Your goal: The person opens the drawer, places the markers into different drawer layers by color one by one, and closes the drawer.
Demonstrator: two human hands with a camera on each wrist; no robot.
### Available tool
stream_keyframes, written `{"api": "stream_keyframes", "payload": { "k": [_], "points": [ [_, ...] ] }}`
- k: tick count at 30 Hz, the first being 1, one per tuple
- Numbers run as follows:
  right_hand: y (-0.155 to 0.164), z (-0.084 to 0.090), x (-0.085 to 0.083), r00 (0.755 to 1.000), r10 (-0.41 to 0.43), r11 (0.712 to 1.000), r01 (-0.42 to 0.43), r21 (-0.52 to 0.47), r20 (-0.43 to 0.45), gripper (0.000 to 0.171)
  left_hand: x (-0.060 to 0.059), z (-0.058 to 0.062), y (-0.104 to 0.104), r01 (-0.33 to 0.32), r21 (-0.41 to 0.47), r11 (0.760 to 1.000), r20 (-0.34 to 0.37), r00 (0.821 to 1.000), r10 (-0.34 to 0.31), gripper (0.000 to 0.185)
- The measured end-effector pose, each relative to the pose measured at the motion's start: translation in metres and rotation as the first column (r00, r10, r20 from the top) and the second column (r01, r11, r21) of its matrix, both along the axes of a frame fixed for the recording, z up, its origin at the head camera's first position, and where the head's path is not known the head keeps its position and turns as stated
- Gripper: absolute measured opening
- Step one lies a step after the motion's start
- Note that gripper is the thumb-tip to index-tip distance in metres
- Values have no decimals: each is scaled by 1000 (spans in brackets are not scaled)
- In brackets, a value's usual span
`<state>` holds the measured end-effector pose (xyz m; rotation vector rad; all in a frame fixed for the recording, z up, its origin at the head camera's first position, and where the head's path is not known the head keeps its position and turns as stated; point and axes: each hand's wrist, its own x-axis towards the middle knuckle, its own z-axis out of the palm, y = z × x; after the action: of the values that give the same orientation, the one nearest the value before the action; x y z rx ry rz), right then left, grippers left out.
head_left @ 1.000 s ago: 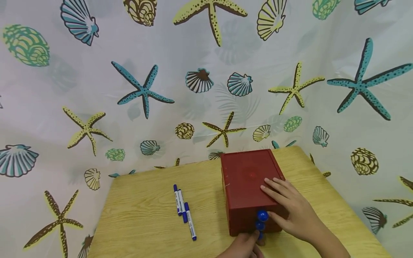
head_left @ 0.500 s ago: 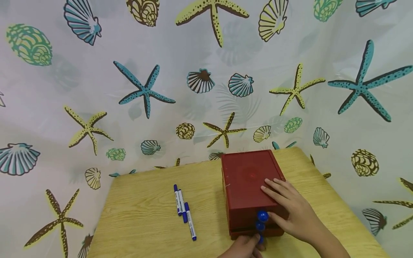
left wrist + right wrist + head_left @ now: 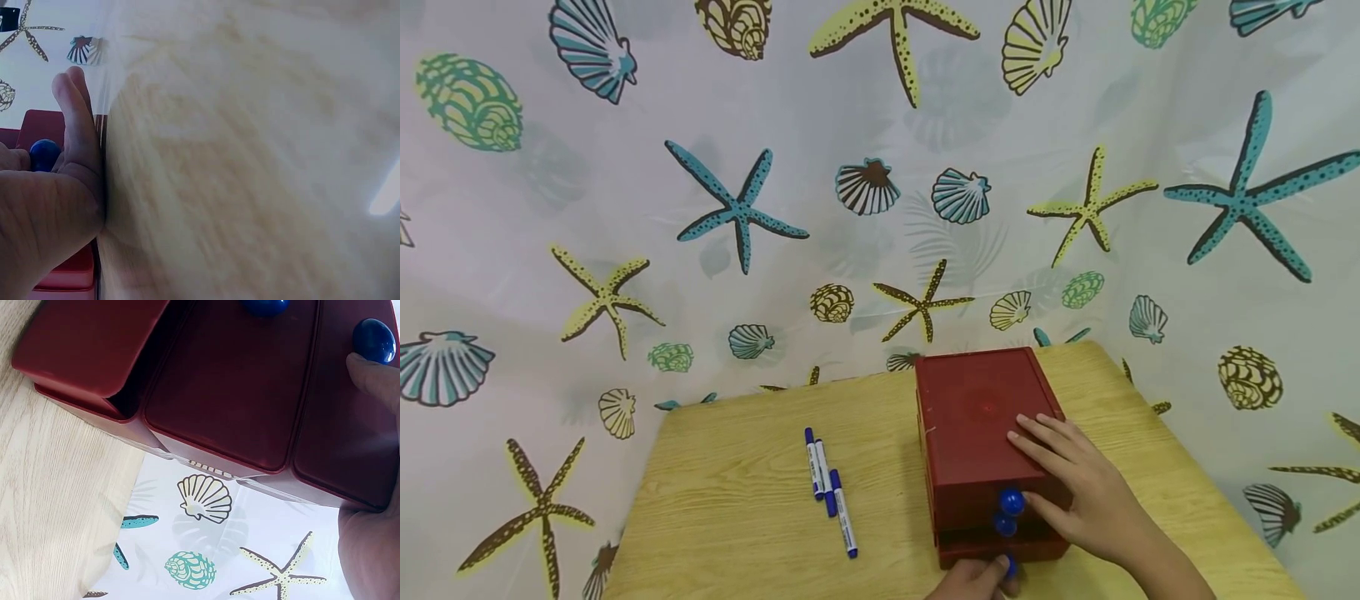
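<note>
Toward the worktop's (image 3: 737, 492) right edge, a dark-red plastic drawer box (image 3: 979, 417).
Left grip (image 3: 967, 580) pinches its lowest round blue knob (image 3: 1011, 567); right grip (image 3: 1081, 483), spread atop, seemingly steadies it.

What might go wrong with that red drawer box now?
The bottom drawer is partly out, with the left hand pinching its blue knob: pulled too far, the drawer might drop out. If the right hand lifts off the red box, the whole box might slide.
</note>
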<state>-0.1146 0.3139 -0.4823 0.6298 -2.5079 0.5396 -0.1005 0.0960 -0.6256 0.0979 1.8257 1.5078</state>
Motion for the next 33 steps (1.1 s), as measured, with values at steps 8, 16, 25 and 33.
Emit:
{"api": "stream_keyframes", "payload": {
  "k": [8,16,25,33],
  "points": [
    [0,1,-1,1000,3,1000,-3,-2,4,86,7,0,-3,8,123,992,29,1000,-11,45],
    [-2,2,0,1000,4,1000,-4,-8,6,87,18,-7,2,-39,151,988,103,994,24,46],
    [-1,1,-1,1000,7,1000,-7,6,-4,89,23,-23,0,-4,264,964,153,988,-38,50],
    [-2,1,0,1000,11,1000,-11,10,-12,88,26,-26,-1,-32,250,968,125,992,0,52]
  ]
}}
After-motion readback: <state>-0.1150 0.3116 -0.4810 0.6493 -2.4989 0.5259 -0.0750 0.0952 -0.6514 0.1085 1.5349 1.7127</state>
